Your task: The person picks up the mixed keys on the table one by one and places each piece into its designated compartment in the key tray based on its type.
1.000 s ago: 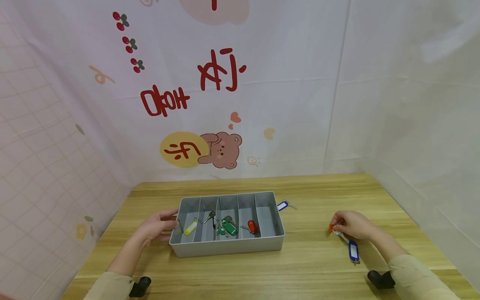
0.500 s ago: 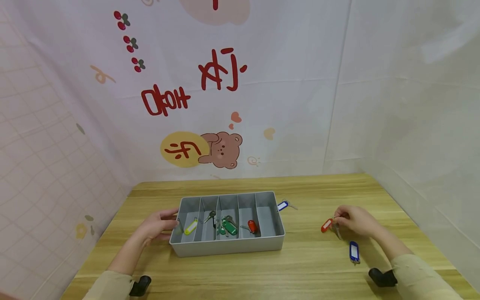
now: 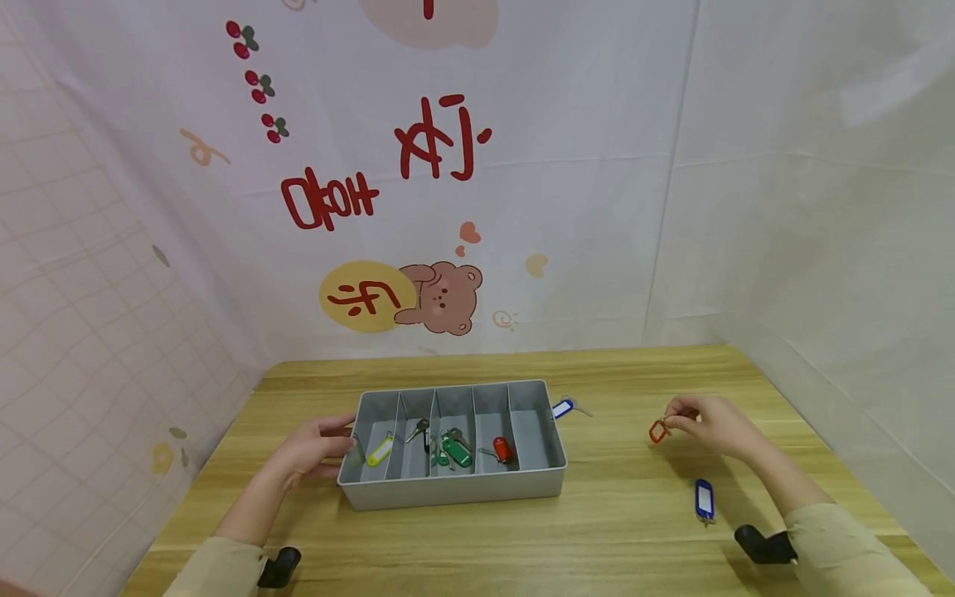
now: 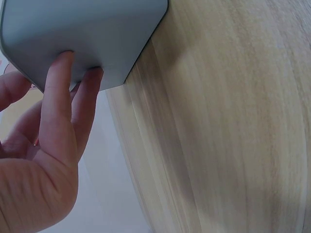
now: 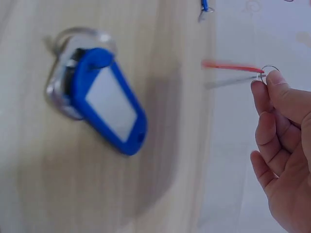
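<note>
My right hand pinches the metal ring of a red key tag between thumb and fingertips, above the right part of the table. In the right wrist view, the red tag and a key hang from that ring, seen edge-on. My left hand rests against the left end of a grey five-slot tray. The left wrist view shows its fingertips touching the tray's outer wall. Below the right hand, a blue key tag with a key lies on the table.
Inside the tray are a yellow tag, dark keys, green tags and a red tag. The rightmost slot shows its bare floor. Another blue key tag lies by the tray's right end. A printed curtain hangs behind.
My right hand has lifted the red key tag off the table, away from the blue tag and slightly toward the back. The left hand and tray stay where they were.
</note>
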The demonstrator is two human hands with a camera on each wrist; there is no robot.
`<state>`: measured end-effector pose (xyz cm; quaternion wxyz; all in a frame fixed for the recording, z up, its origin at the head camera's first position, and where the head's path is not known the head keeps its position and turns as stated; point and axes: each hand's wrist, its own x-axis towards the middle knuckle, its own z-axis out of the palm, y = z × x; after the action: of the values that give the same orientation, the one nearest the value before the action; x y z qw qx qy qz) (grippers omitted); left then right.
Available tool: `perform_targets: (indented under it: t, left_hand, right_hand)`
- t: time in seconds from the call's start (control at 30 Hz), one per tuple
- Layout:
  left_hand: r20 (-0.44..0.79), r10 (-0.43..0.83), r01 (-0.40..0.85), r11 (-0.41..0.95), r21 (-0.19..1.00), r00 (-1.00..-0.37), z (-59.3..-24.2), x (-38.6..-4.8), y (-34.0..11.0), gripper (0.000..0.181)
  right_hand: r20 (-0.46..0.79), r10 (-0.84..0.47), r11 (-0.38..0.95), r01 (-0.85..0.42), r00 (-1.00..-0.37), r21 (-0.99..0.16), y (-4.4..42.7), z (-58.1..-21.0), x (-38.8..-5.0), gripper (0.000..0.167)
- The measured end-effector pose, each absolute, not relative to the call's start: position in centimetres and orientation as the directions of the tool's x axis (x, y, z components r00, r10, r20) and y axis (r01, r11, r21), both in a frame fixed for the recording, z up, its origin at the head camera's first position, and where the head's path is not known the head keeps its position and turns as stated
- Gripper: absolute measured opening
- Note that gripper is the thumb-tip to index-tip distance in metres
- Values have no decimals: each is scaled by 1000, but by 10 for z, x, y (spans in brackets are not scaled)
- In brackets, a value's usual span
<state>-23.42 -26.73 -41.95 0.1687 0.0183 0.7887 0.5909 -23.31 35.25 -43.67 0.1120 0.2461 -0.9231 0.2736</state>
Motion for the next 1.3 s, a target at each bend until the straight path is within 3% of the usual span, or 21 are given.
perform_targets:
  t: [0.9,1.3]
  left_hand:
    - [-242,222,-172,294,940,-944,-419,-233,-266,65]
    - [-238,205,-170,302,938,-949,-419,-231,-264,64]
  right_hand:
    - [383,-315,754,-474,-868,-454,335,-389,-232,9]
    - [309,-209,753,-355,-928,-554,312,-374,-229,12]
